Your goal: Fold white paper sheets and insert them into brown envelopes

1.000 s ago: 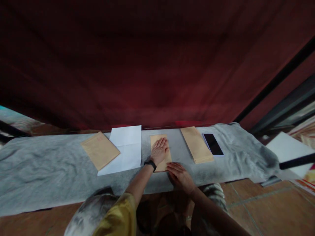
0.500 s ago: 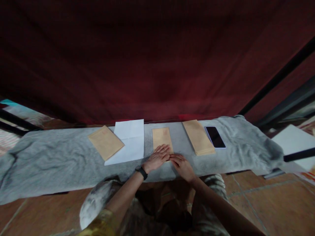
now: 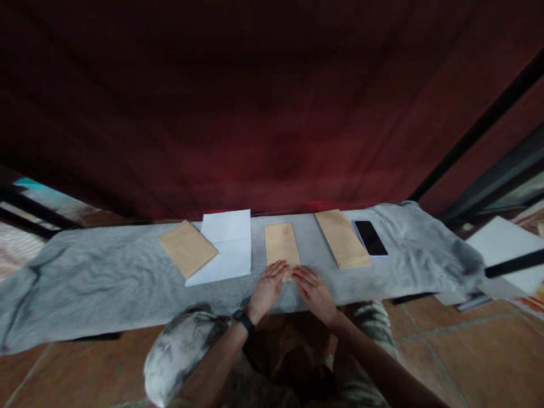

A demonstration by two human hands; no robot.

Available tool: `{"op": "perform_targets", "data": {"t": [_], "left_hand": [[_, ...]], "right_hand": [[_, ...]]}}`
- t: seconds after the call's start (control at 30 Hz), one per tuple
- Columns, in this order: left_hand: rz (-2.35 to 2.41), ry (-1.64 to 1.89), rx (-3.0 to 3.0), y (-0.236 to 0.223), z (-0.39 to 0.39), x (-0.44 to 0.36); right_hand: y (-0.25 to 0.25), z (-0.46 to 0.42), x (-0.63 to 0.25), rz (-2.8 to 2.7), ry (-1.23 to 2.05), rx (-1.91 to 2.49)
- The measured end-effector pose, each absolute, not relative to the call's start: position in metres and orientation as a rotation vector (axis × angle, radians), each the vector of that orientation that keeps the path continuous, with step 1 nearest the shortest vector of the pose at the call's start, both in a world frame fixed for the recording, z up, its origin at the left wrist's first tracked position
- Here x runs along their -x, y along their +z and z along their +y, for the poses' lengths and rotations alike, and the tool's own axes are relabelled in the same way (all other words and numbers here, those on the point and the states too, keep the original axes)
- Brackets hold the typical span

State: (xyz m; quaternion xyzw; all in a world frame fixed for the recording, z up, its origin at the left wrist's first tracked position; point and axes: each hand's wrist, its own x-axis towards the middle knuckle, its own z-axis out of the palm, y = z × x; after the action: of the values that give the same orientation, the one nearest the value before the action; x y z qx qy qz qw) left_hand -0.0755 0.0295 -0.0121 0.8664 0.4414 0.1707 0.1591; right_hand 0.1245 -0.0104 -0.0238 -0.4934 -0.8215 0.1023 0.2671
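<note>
A brown paper envelope [image 3: 282,242] with a faint red mark near its far end lies in front of me on a grey cloth. My left hand [image 3: 268,286], with a dark watch at the wrist, rests its outstretched fingers on the envelope's near left part. On the near right corner lie the fingers of my right hand [image 3: 313,290], flat and close to the left fingertips. Both hands partly cover the near end of the envelope. Neither hand is wrapped round anything.
Left of me another brown envelope [image 3: 187,248] overlaps a creased white sheet [image 3: 232,243]. To the right lies a stack of brown envelopes [image 3: 343,241], touching a phone [image 3: 370,238]. Grey cloth [image 3: 114,277] covers the narrow bench; a dark red curtain [image 3: 272,141] hangs behind it.
My left hand has drawn back toward me off the middle of the envelope, baring more of it. My right hand stays at the near right corner. The view has shifted slightly.
</note>
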Motion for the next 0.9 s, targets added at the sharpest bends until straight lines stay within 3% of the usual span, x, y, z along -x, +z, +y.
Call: {"op": "perform_targets", "data": {"t": [0.33, 0.67, 0.9], "left_hand": [[1.317, 0.45, -2.552, -0.003, 0.033, 0.072], [1.472, 0.275, -2.572, -0.009, 0.097, 0.033], [1.527, 0.279, -2.554, -0.017, 0.062, 0.048]], "right_hand": [[-0.026, -0.034, -0.11, -2.27, 0.15, 1.405], [-0.021, -0.031, -0.105, -2.286, 0.153, 1.42], [-0.027, -0.031, -0.102, -2.26, 0.077, 1.466]]}}
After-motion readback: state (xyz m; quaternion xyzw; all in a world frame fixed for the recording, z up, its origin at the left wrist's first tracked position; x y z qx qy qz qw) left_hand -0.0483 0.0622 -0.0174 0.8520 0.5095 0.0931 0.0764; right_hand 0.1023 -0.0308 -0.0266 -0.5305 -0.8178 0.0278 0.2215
